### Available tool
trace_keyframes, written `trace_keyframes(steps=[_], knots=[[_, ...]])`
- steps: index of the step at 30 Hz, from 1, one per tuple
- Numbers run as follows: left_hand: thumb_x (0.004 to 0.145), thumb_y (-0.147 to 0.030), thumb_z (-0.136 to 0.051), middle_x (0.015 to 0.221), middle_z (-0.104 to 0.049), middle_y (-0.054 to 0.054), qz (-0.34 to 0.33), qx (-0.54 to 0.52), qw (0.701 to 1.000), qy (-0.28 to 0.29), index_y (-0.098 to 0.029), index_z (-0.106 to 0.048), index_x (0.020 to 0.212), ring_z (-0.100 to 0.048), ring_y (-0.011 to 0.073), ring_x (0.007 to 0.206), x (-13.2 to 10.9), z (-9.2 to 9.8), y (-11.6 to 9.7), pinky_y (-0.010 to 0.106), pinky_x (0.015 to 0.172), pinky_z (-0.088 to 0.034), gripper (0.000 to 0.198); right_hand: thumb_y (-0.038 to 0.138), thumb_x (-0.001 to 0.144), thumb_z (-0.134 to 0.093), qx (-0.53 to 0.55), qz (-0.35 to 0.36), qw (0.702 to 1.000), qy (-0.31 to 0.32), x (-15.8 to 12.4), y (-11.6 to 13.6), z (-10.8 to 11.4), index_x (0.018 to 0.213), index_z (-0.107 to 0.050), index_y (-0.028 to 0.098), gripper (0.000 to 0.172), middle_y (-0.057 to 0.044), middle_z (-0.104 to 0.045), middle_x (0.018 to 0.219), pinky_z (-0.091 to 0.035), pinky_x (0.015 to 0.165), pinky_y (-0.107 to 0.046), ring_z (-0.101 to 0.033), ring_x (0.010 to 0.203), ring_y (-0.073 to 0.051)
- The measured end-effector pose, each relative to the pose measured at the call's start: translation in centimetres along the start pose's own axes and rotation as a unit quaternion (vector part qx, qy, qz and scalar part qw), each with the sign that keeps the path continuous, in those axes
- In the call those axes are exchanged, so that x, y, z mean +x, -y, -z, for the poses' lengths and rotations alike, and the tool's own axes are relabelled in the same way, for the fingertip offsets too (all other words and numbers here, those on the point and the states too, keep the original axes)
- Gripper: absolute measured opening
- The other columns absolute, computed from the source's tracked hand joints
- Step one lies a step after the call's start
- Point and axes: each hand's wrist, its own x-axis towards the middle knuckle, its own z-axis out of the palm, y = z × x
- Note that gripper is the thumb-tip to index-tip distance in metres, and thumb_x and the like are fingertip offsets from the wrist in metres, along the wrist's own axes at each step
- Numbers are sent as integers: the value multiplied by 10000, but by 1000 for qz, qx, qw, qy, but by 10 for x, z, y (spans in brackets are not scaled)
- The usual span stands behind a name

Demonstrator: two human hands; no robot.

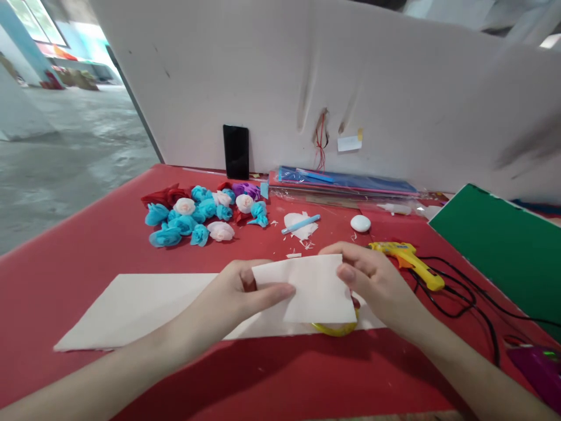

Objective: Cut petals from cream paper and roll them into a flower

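Between my two hands is a small white sheet of paper or card (pixel 313 292), raised above the table. My left hand (pixel 245 292) pinches its left side, thumb in front and fingers behind. At the upper right edge, my right hand (pixel 372 280) grips it between thumb and fingers. A yellow curved handle or ring (pixel 335 331) shows below the sheet near my right hand; the rest of it is hidden. Underneath lies a long white board (pixel 144 307) flat on the red table.
Blue, pink, red and purple crepe-paper flowers (pixel 205 209) lie back left. A phone (pixel 236 152) leans on the back panel. A pale blue pen-like stick (pixel 301 224) rests on white scraps. At right are a yellow glue gun (pixel 412 263), its black cord, and a green board (pixel 504 251).
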Motion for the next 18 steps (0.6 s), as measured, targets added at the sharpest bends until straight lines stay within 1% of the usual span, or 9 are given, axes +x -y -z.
trace_keyframes(steps=[2,5,6,8,11,13,14,16,18], knots=[[715,-219,-643,497,-583,-59,-1,3,1000,-16,-155,-518,462,-568,95,543,-1,1,-2,147,525,-444,289,437,805,-548,45,-35,997,61,1,-1,2,905,-579,191,268,42,-505,627,-374,419,-121,-478,476,-45],[698,-194,-652,383,-490,-69,-6,-4,999,-35,-164,-392,366,-569,102,510,-1,2,-4,145,495,-444,423,355,810,-571,101,-79,988,89,2,-2,1,966,-561,177,237,36,-540,643,-381,398,-114,-467,446,-32],[704,-195,-648,375,-490,-68,-9,-7,999,-31,-164,-401,363,-569,100,492,-1,3,-4,145,482,-442,423,336,807,-579,119,-90,985,85,2,-2,1,974,-557,169,237,38,-543,629,-373,381,-106,-460,425,-26],[736,-207,-625,428,-566,-54,-19,-2,1000,-10,-155,-497,399,-571,89,469,-1,5,-5,141,469,-440,364,330,799,-592,148,-107,981,71,2,-2,0,964,-559,152,245,46,-540,579,-362,354,-93,-457,385,-19],[775,-220,-599,563,-665,-30,-36,-5,999,27,-143,-639,562,-599,81,483,-3,8,-7,132,480,-453,230,324,792,-611,175,-104,977,62,2,-1,0,941,-582,142,237,50,-543,527,-369,340,-83,-468,357,-18],[779,-206,-602,623,-681,-41,-49,-38,998,34,-156,-676,737,-629,90,515,-5,10,-8,138,505,-478,99,290,801,-609,209,-83,971,79,2,-1,1,973,-597,161,216,45,-563,539,-383,348,-81,-491,373,-22],[783,-194,-600,643,-685,-47,-54,-55,996,37,-169,-672,838,-643,97,534,-6,12,-8,145,520,-490,93,266,808,-604,229,-72,967,88,1,-1,2,998,-600,177,209,43,-573,553,-391,356,-80,-508,391,-25],[802,-180,-582,681,-695,-48,-72,-78,993,55,-192,-630,1003,-664,114,579,-8,14,-7,163,554,-510,207,223,815,-597,264,-50,958,98,-1,0,2,1022,-605,202,208,32,-599,592,-405,372,-84,-549,435,-38],[838,-185,-535,697,-711,-29,-94,-85,988,87,-195,-616,1040,-676,131,626,-11,18,-6,180,586,-519,218,193,814,-592,278,-35,955,98,-3,2,3,999,-621,210,188,17,-630,612,-417,385,-92,-563,444,-44]])
